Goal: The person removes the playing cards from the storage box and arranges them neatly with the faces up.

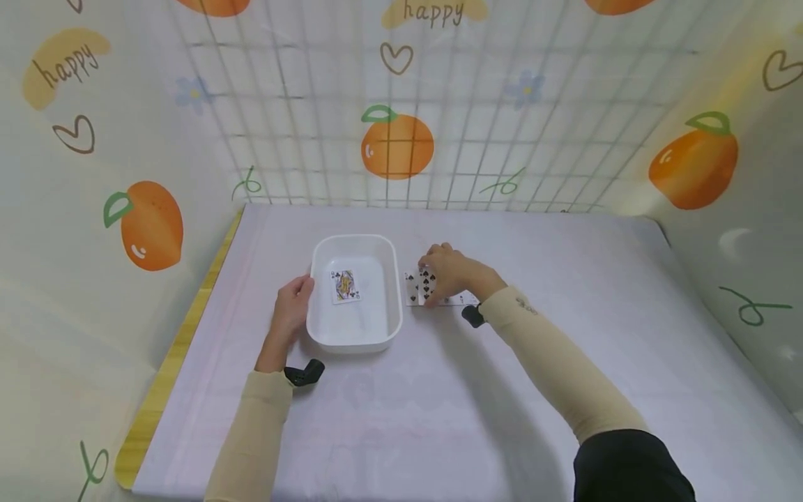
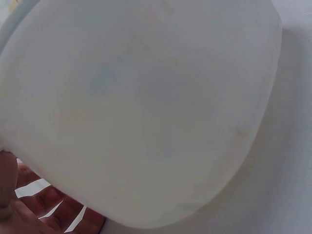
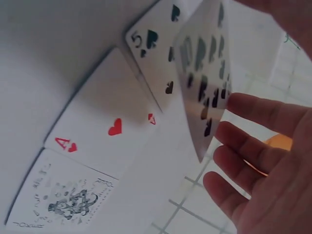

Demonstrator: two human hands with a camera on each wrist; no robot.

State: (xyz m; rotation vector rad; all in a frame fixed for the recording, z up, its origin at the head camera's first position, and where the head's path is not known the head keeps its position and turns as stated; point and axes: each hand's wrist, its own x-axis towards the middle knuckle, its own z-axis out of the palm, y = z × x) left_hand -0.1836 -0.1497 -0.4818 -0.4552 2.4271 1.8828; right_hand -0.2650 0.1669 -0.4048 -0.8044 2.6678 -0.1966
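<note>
A white plastic tub stands on the table with a face playing card lying on its floor. At the tub's left rim, my left hand grips the edge; in the left wrist view the tub's wall hides part of the fingers. My right hand pinches a ten of spades, lifted and tilted on edge. Below it lie a five of spades, an ace of hearts and a joker in a row to the right of the tub.
A pale cloth covers the table, with a yellow wooden edge showing at left. Behind stands a wire grid beside a printed curtain with orange fruit. Black camera mounts sit at both wrists.
</note>
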